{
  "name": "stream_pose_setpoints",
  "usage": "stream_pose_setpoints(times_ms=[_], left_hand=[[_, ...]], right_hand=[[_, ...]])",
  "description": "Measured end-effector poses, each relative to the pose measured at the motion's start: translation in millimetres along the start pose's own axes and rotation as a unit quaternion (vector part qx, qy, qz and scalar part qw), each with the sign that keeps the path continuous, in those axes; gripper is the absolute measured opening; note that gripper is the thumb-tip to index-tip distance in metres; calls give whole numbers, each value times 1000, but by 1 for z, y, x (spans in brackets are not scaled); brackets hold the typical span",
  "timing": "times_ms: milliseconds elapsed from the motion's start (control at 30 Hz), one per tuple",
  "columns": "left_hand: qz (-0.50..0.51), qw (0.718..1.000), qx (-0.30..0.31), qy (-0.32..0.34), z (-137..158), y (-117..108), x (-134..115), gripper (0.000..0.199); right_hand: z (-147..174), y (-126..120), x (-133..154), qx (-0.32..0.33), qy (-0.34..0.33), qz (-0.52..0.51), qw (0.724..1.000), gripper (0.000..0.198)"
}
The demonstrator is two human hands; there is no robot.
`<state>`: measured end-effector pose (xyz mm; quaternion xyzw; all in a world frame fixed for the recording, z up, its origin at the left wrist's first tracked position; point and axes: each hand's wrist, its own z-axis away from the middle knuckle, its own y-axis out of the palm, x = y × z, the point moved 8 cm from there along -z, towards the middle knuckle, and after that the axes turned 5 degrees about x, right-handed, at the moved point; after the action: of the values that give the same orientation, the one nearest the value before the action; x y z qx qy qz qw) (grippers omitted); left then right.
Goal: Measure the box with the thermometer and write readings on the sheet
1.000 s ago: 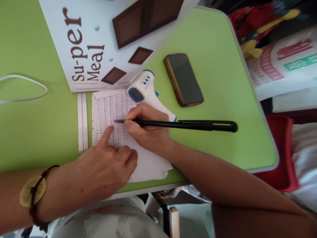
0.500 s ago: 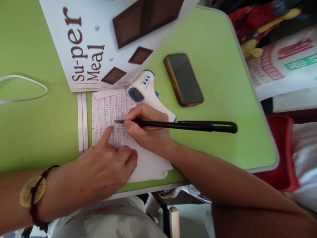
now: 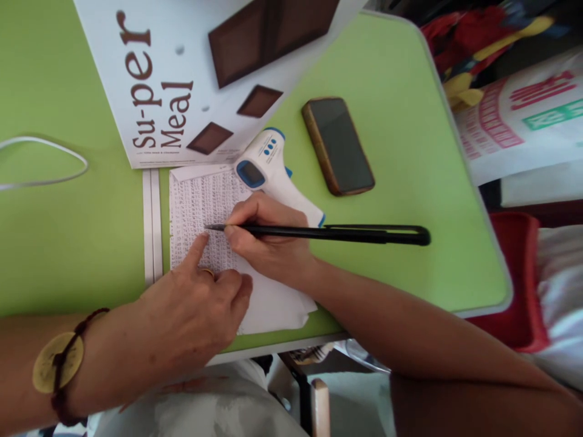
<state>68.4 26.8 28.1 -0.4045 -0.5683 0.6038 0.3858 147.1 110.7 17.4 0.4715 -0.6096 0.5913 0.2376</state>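
Two hands at work on a printed sheet (image 3: 200, 200) lying on a green table (image 3: 401, 121).
Right hand (image 3: 268, 243) is clamped on a long black pen (image 3: 328, 232), tip touching the sheet; left hand (image 3: 191, 303) rests on the sheet with fingers curled and forefinger extended, its tip just below the pen tip. Just beyond the sheet lie a white-and-blue thermometer (image 3: 268, 167) and a "Su-per Meal" board (image 3: 182, 79); a phone (image 3: 337, 145) lies near, to its right.
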Motion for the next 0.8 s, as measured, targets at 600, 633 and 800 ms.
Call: stream_pose_setpoints(times_ms=[600, 633, 800], left_hand=[[9, 1000, -13, 7, 0, -1, -1, 34], [9, 1000, -13, 6, 0, -1, -1, 34], [9, 1000, -4, 0, -1, 1, 1, 34]], right_hand=[[-1, 2, 5, 25, 0, 27, 999, 11], [-1, 2, 5, 26, 2, 29, 999, 11], [0, 1, 4, 8, -10, 19, 1000, 11]])
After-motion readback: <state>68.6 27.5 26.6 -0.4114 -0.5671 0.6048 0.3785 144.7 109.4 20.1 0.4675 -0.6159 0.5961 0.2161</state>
